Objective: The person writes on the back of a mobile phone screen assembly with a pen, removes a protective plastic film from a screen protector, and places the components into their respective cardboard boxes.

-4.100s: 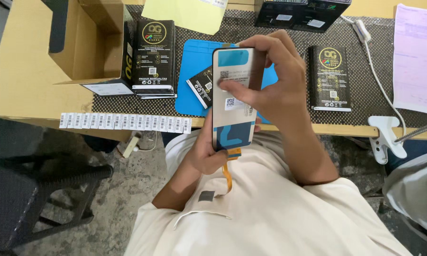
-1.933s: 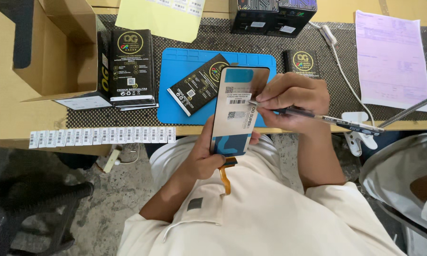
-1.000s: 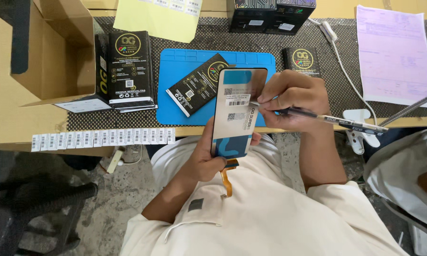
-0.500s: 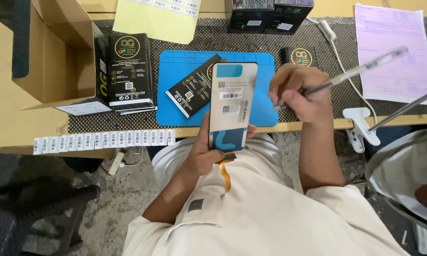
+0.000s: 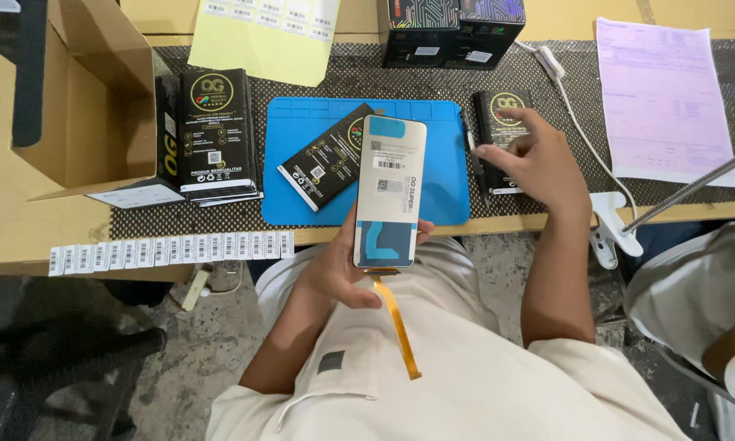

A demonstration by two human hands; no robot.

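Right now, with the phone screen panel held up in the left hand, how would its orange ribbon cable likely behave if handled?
The orange ribbon cable looks thin and flat, so probably floppy and very light. It dangles freely below the screen panel held by the left hand, so it would likely swing or snag. Its thinness suggests it creases easily.

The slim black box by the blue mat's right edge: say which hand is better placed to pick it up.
Right. The right hand already rests on that slim black box, while the left hand is occupied holding the phone screen panel upright over the lap.
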